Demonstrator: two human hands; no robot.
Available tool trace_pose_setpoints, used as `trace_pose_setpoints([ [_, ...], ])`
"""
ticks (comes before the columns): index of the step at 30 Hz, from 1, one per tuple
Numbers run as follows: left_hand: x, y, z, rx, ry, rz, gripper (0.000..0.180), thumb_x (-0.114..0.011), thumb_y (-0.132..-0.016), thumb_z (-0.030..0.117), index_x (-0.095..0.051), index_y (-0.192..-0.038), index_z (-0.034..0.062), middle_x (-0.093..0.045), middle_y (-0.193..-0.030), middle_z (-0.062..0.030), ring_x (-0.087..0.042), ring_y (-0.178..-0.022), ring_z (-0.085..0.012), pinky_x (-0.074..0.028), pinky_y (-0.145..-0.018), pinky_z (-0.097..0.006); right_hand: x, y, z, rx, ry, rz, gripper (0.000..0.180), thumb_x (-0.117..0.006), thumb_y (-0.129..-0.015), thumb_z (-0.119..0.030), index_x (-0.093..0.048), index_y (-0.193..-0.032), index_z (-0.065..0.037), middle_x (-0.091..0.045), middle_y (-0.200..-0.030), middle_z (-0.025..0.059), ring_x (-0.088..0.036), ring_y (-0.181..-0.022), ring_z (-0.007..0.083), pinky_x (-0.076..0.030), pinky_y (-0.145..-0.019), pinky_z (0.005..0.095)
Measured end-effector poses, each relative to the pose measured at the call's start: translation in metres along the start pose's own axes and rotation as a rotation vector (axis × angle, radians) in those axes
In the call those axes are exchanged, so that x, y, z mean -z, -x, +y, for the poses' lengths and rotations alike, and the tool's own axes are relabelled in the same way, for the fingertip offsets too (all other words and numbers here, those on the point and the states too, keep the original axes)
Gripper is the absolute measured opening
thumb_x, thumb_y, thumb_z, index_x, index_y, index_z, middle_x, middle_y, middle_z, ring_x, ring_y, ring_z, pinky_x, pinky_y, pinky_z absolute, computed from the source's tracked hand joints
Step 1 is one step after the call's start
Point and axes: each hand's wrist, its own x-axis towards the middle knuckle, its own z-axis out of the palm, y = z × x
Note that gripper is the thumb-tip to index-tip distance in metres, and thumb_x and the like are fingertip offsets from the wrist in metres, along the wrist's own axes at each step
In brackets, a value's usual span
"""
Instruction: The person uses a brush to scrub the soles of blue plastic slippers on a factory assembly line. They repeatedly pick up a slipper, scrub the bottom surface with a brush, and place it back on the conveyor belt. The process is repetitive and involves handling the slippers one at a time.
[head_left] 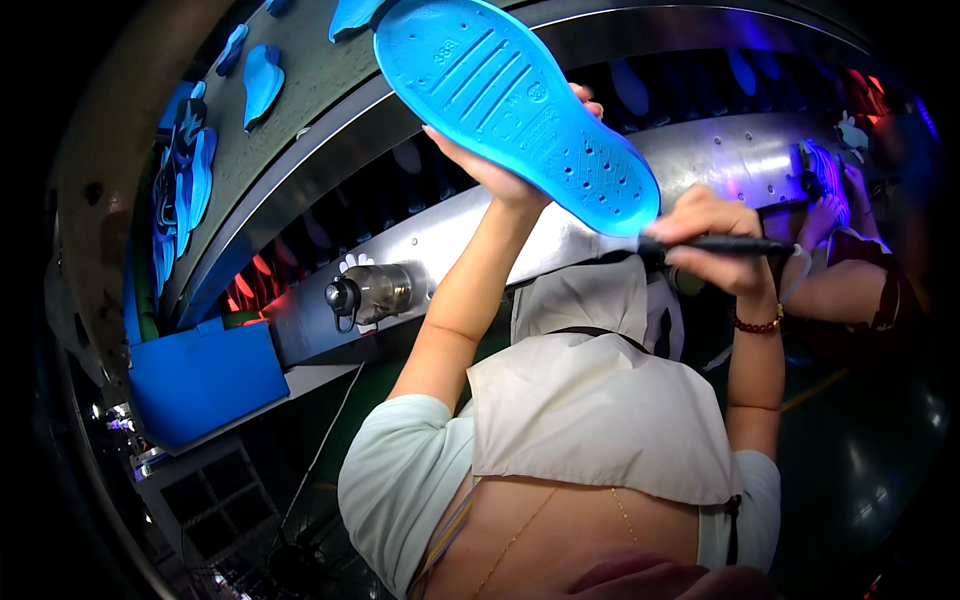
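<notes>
A bright blue shoe sole [500, 95] is held up, its grooved and pitted face in view and its narrower end toward the right. My left hand [490, 172] grips it from beneath and behind, fingertips showing at both edges. My right hand [712, 235] is closed round a slim black pen-shaped tool [735, 244] with a pale cord at its back end. The tool's front end is at or just beside the lower right rim of the sole; contact cannot be made out for sure.
More blue soles [262, 85] lie on the grey belt [310, 75] at upper left. A dark clear bottle [380, 292] rests on the metal ledge [450, 255], above a blue box [210, 385] at left. Dark racks run under the belt. Another person's hands [825, 215] are at right, under purple light.
</notes>
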Motion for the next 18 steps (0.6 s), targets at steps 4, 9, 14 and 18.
trace_pose_setpoints([
  [4,0.002,-0.005,-0.002,-0.015,-0.046,0.108,0.105,-0.007,-0.060,0.084,-0.043,-0.116,0.0022,-0.054,-0.094,-0.0227,-0.054,-0.080,-0.0323,-0.044,-0.074,-0.045,-0.005,0.002,0.015,-0.038,0.121,0.102,0.022,-0.065,-0.066,0.004,-0.063,-0.087,-0.001,-0.063,-0.085,0.0104,-0.057,-0.078,0.0185,-0.045,-0.071,0.0264],
  [9,0.004,0.000,0.004,0.037,-0.065,0.105,0.105,-0.006,-0.061,0.084,-0.040,-0.119,0.0032,-0.053,-0.097,-0.0237,-0.055,-0.082,-0.0330,-0.045,-0.074,-0.044,0.002,0.016,0.010,-0.154,-0.201,0.048,0.021,-0.062,-0.066,0.006,-0.064,-0.086,-0.001,-0.062,-0.085,0.0104,-0.056,-0.076,0.0170,-0.044,-0.070,0.0259],
  [14,0.013,-0.005,0.002,0.041,-0.092,0.041,0.105,-0.005,-0.062,0.083,-0.038,-0.120,0.0025,-0.052,-0.100,-0.0237,-0.055,-0.085,-0.0336,-0.046,-0.075,-0.045,-0.013,0.011,0.015,-0.060,0.033,0.057,0.018,-0.061,-0.069,0.003,-0.063,-0.086,0.000,-0.062,-0.089,0.0106,-0.056,-0.082,0.0184,-0.043,-0.074,0.0271],
  [18,0.011,-0.006,0.005,0.102,-0.021,-0.046,0.104,-0.006,-0.063,0.083,-0.036,-0.123,0.0029,-0.051,-0.105,-0.0234,-0.055,-0.089,-0.0340,-0.045,-0.079,-0.046,-0.005,0.019,0.040,-0.125,-0.456,0.242,0.017,-0.058,-0.071,0.003,-0.061,-0.087,0.002,-0.060,-0.094,0.0176,-0.057,-0.089,0.0210,-0.043,-0.081,0.0296],
])
